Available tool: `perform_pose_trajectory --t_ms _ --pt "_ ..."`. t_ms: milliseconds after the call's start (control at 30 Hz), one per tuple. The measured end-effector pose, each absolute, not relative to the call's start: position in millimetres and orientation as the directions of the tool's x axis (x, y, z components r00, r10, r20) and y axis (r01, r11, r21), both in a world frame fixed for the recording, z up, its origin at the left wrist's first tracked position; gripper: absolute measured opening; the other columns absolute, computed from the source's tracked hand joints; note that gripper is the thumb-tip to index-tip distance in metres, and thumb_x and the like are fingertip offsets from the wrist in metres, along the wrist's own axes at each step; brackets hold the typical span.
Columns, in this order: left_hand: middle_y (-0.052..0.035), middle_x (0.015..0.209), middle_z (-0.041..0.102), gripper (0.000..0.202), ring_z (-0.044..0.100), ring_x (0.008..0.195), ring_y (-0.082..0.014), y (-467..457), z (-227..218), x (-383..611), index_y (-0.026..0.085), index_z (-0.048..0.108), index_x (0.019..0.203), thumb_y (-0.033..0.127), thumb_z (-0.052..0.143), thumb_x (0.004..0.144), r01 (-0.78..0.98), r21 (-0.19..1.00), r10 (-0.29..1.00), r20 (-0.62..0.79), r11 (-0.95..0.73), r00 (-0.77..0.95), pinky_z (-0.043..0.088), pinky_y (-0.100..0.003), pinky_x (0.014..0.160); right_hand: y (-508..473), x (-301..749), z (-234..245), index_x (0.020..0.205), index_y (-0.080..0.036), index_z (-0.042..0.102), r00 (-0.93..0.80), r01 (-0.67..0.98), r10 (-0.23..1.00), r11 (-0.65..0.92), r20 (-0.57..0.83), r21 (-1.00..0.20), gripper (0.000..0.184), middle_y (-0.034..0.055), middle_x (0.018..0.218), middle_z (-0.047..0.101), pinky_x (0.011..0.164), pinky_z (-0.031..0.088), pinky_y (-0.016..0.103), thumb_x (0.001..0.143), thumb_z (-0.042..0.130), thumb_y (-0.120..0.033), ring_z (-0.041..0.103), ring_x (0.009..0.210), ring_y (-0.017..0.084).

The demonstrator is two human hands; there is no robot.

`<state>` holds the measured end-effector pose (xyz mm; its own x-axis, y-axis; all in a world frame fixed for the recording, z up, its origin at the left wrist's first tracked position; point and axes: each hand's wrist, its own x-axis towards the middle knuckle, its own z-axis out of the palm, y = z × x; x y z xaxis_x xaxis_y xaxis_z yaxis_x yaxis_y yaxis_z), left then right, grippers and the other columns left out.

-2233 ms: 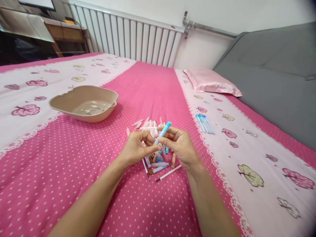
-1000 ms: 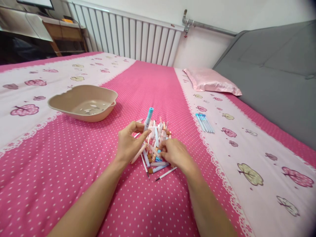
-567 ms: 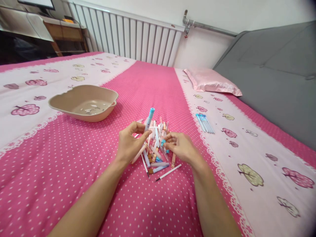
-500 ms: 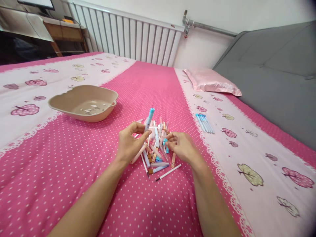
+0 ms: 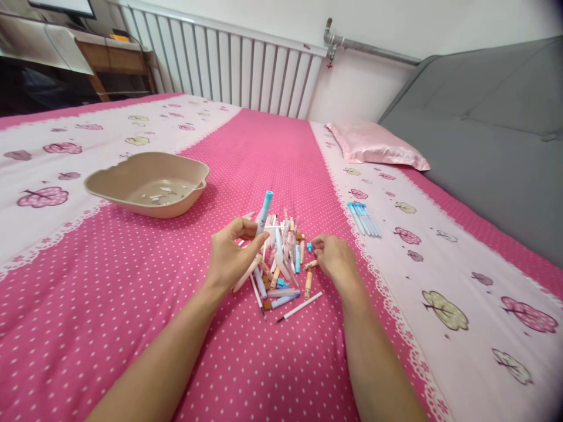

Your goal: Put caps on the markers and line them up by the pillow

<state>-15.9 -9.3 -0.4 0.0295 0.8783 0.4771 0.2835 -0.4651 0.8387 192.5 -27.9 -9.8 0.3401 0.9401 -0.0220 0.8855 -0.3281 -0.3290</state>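
Observation:
My left hand [image 5: 235,249] is closed around a pen barrel [image 5: 264,214] with a light-blue end, held upright and tilted over the pile. At the right edge of the pile, my right hand [image 5: 335,258] has its fingers curled together at a small blue pen part [image 5: 309,247], which sits at the fingertips. Between the hands lies a loose pile of pen parts [image 5: 281,258]: pink and pale-blue barrels, white refills, and orange and brown pieces. One white refill [image 5: 299,308] with a dark tip lies at the near side of the pile.
A beige basin [image 5: 147,184] with small white bits inside stands at left. Several blue-capped pens [image 5: 364,220] lie in a row on the right. Farther back are a pink pillow [image 5: 376,143], a grey headboard [image 5: 484,117] and a white radiator [image 5: 229,58].
My right hand has drawn back to the right, out of the pile, with the small blue part at its fingertips. My left hand and its pen barrel have hardly moved.

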Motion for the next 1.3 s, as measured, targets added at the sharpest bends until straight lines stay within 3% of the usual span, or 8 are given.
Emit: perform_pose_trajectory --t_ms 167,300,500,567,667,800,967,1300 --pt "0.0007 0.067 0.064 0.013 0.06 0.06 -0.0104 -8.4 -0.8 -15.5 0.016 0.061 0.073 0.027 0.067 0.072 0.276 0.844 0.884 0.464 -0.46 0.053 0.049 -0.022 0.061 -27.6 191.2 -8.1 0.105 -0.02 0.068 0.324 0.895 0.946 -0.309 -0.006 -0.321 0.029 0.0116 0.099 0.07 0.074 0.045 0.03 0.087 0.046 -0.023 0.064 0.094 0.024" --pt "-0.0001 0.067 0.065 0.011 0.06 0.059 -0.0111 -8.2 -0.4 -15.2 0.015 0.062 0.074 0.025 0.066 0.072 0.287 0.853 0.899 0.426 -0.436 0.099 0.049 -0.022 0.059 -26.6 188.2 -10.6 0.103 -0.02 0.069 0.315 0.888 0.949 -0.305 -0.03 -0.343 0.026 0.011 0.098 0.07 0.075 0.045 0.029 0.083 0.054 -0.029 0.065 0.092 0.022" --pt "-0.0014 0.067 0.066 0.012 0.062 0.061 -0.0133 -6.0 -5.4 -16.6 0.016 0.062 0.075 0.027 0.066 0.072 0.311 0.84 0.896 0.418 -0.444 0.148 0.049 -0.024 0.059 -23.9 191.0 -19.2 0.097 -0.02 0.07 0.321 0.879 0.947 -0.305 -0.018 -0.366 0.022 0.0082 0.095 0.07 0.075 0.045 0.028 0.079 0.057 -0.022 0.064 0.089 0.02" --pt "-0.0016 0.067 0.067 0.012 0.063 0.061 -0.0137 -5.3 -7.6 -16.9 0.017 0.062 0.076 0.028 0.066 0.072 0.323 0.837 0.898 0.412 -0.441 0.158 0.049 -0.025 0.059 -23.2 191.7 -18.4 0.097 -0.018 0.069 0.322 0.857 0.947 -0.28 0.024 -0.432 0.023 0.0091 0.095 0.07 0.077 0.046 0.029 0.079 0.055 -0.017 0.064 0.089 0.02" --pt "-0.0016 0.067 0.068 0.012 0.064 0.061 -0.0142 -6.2 -7.6 -16.2 0.017 0.062 0.075 0.027 0.066 0.072 0.33 0.84 0.902 0.388 -0.43 0.188 0.049 -0.024 0.058 -22.5 190.9 -13.5 0.098 -0.017 0.068 0.34 0.713 0.935 -0.188 0.099 -0.676 0.024 0.0081 0.092 0.07 0.075 0.049 0.031 0.078 0.055 -0.018 0.065 0.082 0.019" --pt "-0.0006 0.066 0.069 0.01 0.064 0.057 -0.0142 -10.1 -2.6 -14.3 0.018 0.062 0.072 0.027 0.064 0.074 0.334 0.845 0.904 0.35 -0.419 0.247 0.048 -0.024 0.054 -23.6 185.5 -3.2 0.097 -0.015 0.067 0.391 0.302 0.897 0.084 0.204 -0.95 0.027 0.0057 0.087 0.07 0.074 0.051 0.031 0.075 0.062 -0.029 0.064 0.076 0.016" --pt "-0.0015 0.067 0.069 0.007 0.064 0.06 -0.0149 -11.8 0.4 -14.2 0.017 0.064 0.073 0.024 0.064 0.073 0.403 0.792 0.882 0.349 -0.458 0.316 0.047 -0.025 0.059 -29.4 175.6 11.0 0.094 -0.017 0.066 0.461 -0.005 0.848 0.296 0.26 -0.955 0.028 0.0024 0.086 0.067 0.079 0.05 0.029 0.069 0.071 -0.029 0.062 0.078 0.012" --pt "-0.0015 0.071 0.069 0.011 0.061 0.064 -0.0141 -11.5 -1.7 -16.8 0.017 0.066 0.077 0.027 0.061 0.076 0.492 0.702 0.851 0.348 -0.515 0.394 0.045 -0.025 0.063 -37.0 162.2 20.5 0.091 -0.019 0.066 0.407 -0.021 0.849 0.377 0.337 -0.926 0.024 -0.0005 0.08 0.066 0.068 0.053 0.026 0.07 0.072 -0.028 0.061 0.072 0.011"
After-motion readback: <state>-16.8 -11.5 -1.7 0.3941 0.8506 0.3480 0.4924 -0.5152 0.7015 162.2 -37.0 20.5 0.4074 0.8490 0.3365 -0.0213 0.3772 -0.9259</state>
